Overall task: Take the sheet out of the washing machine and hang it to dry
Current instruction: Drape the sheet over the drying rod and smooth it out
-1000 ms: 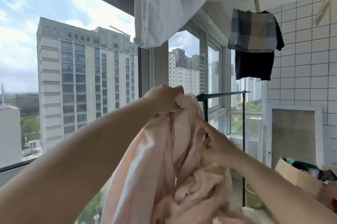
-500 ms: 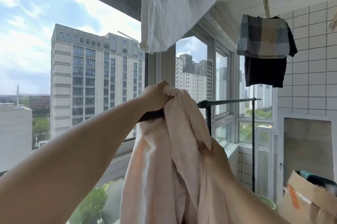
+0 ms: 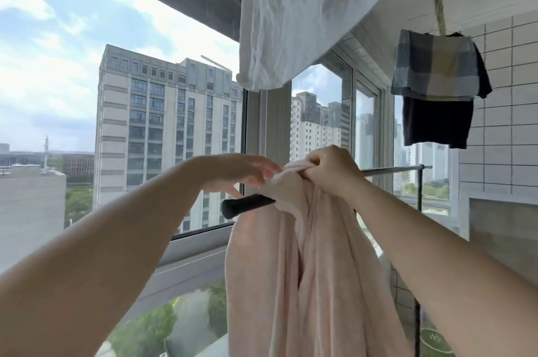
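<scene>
My right hand (image 3: 329, 173) grips sheet (image 3: 302, 269) bunched over rod (image 3: 247, 205) | left hand (image 3: 241, 173) empty, fingers spread, just left | rod runs left-right; I'd spread along it.

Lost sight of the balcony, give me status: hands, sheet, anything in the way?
Left hand open, fingers spread beside the sheet. Right hand gripping pink sheet, bunched over the black rail. White cloth hangs overhead, clear of it.
</scene>
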